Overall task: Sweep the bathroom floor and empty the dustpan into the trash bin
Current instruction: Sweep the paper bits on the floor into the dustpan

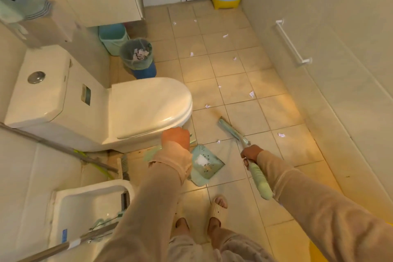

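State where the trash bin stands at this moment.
In the head view the trash bin stands on the floor left of centre, just beyond the toilet, next to a teal bucket.

No text, brand, number or sign can be read anywhere in the frame. Left of centre, a small dark rectangular label [86, 97] sits on top of the white toilet cistern [42, 100]; its print is too blurred to make out. At lower left, a small blue sticker [64, 235] on the rim of a white basin [89, 189] is likewise illegible.
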The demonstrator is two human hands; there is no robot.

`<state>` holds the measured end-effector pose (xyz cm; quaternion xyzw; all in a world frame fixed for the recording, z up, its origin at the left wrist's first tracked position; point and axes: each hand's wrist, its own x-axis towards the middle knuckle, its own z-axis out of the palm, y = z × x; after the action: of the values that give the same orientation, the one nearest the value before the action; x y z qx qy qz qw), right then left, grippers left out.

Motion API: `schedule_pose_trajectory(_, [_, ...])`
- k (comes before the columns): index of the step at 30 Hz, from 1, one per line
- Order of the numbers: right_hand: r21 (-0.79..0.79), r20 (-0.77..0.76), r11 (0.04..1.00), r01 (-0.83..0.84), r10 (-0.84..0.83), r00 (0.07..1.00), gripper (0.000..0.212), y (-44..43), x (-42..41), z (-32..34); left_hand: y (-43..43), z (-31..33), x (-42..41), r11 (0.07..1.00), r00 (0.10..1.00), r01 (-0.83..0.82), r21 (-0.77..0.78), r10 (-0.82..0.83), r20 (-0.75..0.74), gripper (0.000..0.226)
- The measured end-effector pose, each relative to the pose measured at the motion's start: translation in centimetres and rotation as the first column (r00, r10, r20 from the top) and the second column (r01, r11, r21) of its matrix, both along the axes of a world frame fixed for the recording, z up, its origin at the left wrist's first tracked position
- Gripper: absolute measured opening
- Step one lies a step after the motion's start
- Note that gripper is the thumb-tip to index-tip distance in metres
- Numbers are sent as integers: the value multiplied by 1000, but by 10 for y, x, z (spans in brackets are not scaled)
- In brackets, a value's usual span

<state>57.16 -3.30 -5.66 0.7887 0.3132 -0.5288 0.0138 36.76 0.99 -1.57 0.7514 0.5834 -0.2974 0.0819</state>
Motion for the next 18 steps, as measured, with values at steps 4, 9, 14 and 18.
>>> schedule_pose_trajectory(4, [-145,66,983,-111,122,990,32,-12,15,-15,-14,-6,10,997,1000,-4,-74,6,27,28])
schedule_pose_trajectory(9, [-320,49,892,-318,351,935,36,-26,3,-10,-17,-8,22,999,999,35,-13,-35,34,26])
schedule_pose_trajectory(14, [-379,56,824,-420,474,879,42,-49,-1,-3,-9,-2,20,1000,1000,21,-7,-21,-20,27])
schedule_pose_trajectory(18, [-361,-143,931,-47,-6,990,24,-66,-7,18,-9,0,24,999,1000,28,-30,-28,-12,28])
